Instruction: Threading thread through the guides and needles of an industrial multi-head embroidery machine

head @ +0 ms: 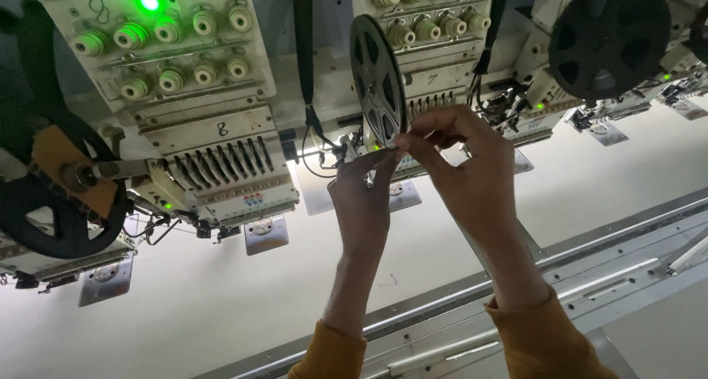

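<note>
I see my left hand (363,195) and right hand (464,165) raised side by side in front of the middle sewing head (424,62) of a long embroidery machine, fingertips meeting just below the dark spoked reel (377,80) that stands edge-on beside that head. Both hands are pinched shut on something too thin for me to make out, likely a thread or a strip, right at the reel's lower rim. To the left a second head (214,150) shows a green lamp (150,1), another reel (608,38) hangs at the upper right, and the white table (221,298) lies beneath my mustard sleeves (542,342)
</note>
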